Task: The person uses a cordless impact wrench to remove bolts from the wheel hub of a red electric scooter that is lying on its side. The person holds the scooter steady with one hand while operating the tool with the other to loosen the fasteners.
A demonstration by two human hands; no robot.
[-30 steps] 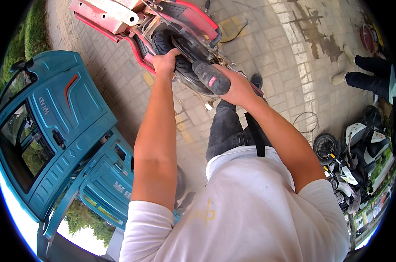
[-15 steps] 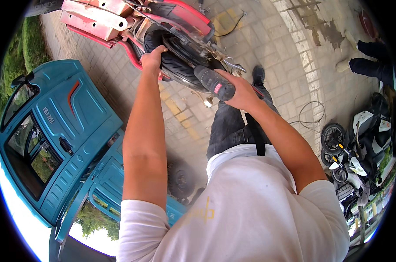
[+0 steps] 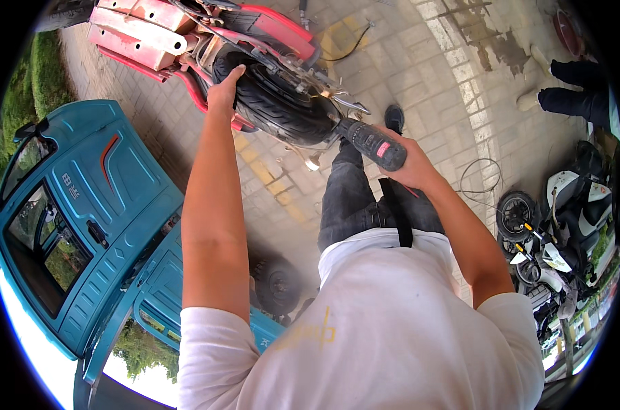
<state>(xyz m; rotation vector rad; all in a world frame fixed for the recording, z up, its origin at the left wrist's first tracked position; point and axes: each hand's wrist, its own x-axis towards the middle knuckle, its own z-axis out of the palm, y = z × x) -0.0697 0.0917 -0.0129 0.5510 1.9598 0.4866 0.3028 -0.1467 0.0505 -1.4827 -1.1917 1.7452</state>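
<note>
A red motor scooter [image 3: 129,39] lies tipped over ahead of me, its underside towards me. My left hand [image 3: 224,90] is closed on the black tyre of its wheel [image 3: 272,113], thumb over the tread; the other fingers are hidden behind it. In my right hand [image 3: 417,162] is a black cordless power drill [image 3: 375,143] with a small red label. The drill's nose points left at the right-hand end of the wheel; whether it touches anything there I cannot tell.
On the left stands a blue-green truck cab [image 3: 94,205]. Several parked scooters [image 3: 562,219] crowd the right. A person's dark-trousered legs [image 3: 575,104] show at the far right. A thin cable [image 3: 480,179] loops on the paving, and another black cable [image 3: 357,49] lies beyond the scooter.
The drill has drawn back to the right, from over the wheel's middle to its right end. More of the tyre tread faces me now. My left hand keeps its hold.
</note>
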